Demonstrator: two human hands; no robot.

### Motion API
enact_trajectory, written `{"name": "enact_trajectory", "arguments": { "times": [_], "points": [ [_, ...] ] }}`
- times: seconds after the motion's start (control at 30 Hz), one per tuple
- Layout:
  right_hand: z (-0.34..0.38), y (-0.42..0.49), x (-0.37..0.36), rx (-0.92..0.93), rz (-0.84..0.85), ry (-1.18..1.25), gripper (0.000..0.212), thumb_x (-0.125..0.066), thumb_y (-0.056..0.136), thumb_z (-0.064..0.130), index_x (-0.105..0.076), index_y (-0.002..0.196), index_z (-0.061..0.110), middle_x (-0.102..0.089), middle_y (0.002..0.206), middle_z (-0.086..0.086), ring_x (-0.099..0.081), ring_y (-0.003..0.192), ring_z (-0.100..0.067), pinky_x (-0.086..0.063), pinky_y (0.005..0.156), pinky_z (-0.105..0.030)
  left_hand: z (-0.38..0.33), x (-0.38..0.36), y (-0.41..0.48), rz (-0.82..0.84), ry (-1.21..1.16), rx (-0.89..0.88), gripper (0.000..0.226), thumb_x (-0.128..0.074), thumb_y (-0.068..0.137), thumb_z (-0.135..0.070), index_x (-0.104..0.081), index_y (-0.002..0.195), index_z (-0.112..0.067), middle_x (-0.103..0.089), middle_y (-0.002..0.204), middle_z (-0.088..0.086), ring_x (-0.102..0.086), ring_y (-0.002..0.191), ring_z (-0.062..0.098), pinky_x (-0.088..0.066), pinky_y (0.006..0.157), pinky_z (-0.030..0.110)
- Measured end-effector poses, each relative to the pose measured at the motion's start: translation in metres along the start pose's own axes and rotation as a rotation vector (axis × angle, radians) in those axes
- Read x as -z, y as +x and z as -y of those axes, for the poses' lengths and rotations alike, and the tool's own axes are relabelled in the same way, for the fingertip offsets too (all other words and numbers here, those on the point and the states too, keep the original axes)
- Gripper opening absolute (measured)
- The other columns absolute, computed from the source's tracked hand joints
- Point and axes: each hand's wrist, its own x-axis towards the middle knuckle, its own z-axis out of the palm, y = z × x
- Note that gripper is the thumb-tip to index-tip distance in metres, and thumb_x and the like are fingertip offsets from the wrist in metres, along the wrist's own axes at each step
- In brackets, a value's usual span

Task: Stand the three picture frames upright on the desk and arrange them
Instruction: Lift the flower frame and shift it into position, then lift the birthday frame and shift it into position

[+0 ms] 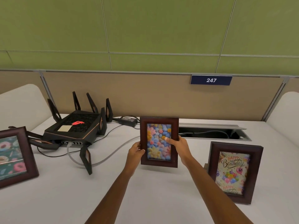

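Three dark wooden picture frames are on the white desk. The middle one, the flower frame, is upright between my hands. My left hand grips its left edge. My right hand holds its right edge with the thumb lying across the glass. The birthday frame stands upright to the right, apart from my hands. The donut frame stands at the far left, cut off by the image edge.
A black router with several antennas sits at the back left, its cables trailing over the desk toward the flower frame. An open cable tray lies behind the frames. A beige partition with a 247 sign closes the back.
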Motion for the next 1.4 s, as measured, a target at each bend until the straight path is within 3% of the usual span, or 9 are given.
{"name": "enact_trajectory", "arguments": {
  "times": [0.2,0.47,0.7,0.87,1.0,1.17,1.3,1.4],
  "points": [
    [-0.004,0.032,0.001,-0.019,-0.014,0.004,0.027,-0.063,0.082,0.019,-0.053,0.108,0.016,-0.063,0.098,-0.001,-0.064,0.072,-0.01,-0.053,0.056,-0.019,-0.001,-0.004,0.028,-0.003,0.048,-0.008,0.036,-0.038,0.094,-0.001,-0.046,0.129,-0.004,-0.055,0.13,0.015,-0.053,0.119,0.029,-0.046,0.099,0.042],
    [-0.016,0.057,0.005,-0.03,-0.044,-0.026,0.039,-0.062,0.083,0.019,-0.05,0.119,0.009,-0.062,0.115,-0.011,-0.062,0.089,-0.021,-0.051,0.074,-0.032,0.009,-0.01,0.049,-0.007,0.058,-0.007,0.036,-0.04,0.093,0.0,-0.048,0.128,-0.003,-0.057,0.129,0.015,-0.055,0.113,0.025,-0.047,0.099,0.043],
    [-0.022,0.062,0.011,-0.046,-0.045,-0.009,0.039,-0.062,0.083,0.019,-0.05,0.119,0.01,-0.062,0.119,-0.013,-0.062,0.082,-0.017,-0.052,0.064,-0.023,0.017,-0.015,0.052,-0.033,0.032,-0.029,0.034,-0.042,0.093,-0.001,-0.051,0.125,-0.002,-0.059,0.126,0.015,-0.054,0.102,0.018,-0.049,0.094,0.038],
    [-0.026,0.058,0.008,-0.043,-0.088,-0.075,0.047,-0.059,0.085,0.023,-0.042,0.127,0.011,-0.056,0.128,-0.014,-0.059,0.107,-0.029,-0.05,0.087,-0.04,0.03,-0.019,0.046,-0.046,0.108,0.014,0.034,-0.043,0.092,-0.001,-0.05,0.125,0.0,-0.059,0.125,0.018,-0.058,0.108,0.028,-0.05,0.093,0.038],
    [-0.04,0.04,0.003,0.047,-0.122,-0.163,0.056,-0.057,0.086,0.023,-0.029,0.134,0.015,-0.05,0.134,-0.014,-0.057,0.11,-0.026,-0.051,0.083,-0.034,0.044,-0.022,0.029,0.017,0.247,0.013,0.047,-0.049,0.091,-0.002,-0.035,0.136,0.001,-0.049,0.137,0.017,-0.047,0.127,0.031,-0.041,0.105,0.039],
    [-0.069,0.01,-0.003,-0.039,-0.199,-0.33,0.081,-0.06,0.085,0.028,-0.005,0.143,0.016,-0.021,0.152,-0.012,-0.027,0.138,-0.031,-0.033,0.108,-0.046,0.062,-0.032,0.005,-0.017,0.577,-0.026,0.062,-0.046,0.094,-0.02,-0.012,0.145,-0.01,-0.02,0.155,0.008,-0.022,0.142,0.022,-0.025,0.114,0.031],
    [-0.084,-0.02,-0.007,-0.007,-0.222,-0.51,0.075,-0.052,0.089,0.031,-0.003,0.143,0.016,-0.014,0.155,-0.009,-0.02,0.141,-0.027,-0.027,0.112,-0.041,0.078,-0.039,-0.017,-0.104,0.911,-0.054,0.057,-0.026,0.098,-0.034,-0.004,0.146,-0.014,-0.011,0.158,0.004,-0.013,0.145,0.017,-0.014,0.117,0.026],
    [-0.096,-0.043,-0.009,0.057,-0.216,-0.751,0.066,-0.044,0.092,0.035,-0.008,0.143,0.015,-0.018,0.155,-0.006,-0.02,0.142,-0.022,-0.025,0.113,-0.034,0.087,-0.044,-0.029,-0.075,1.039,-0.07,0.056,-0.02,0.098,-0.035,-0.002,0.146,-0.013,-0.007,0.158,0.005,-0.008,0.146,0.018,-0.006,0.119,0.028]
  ]
}}
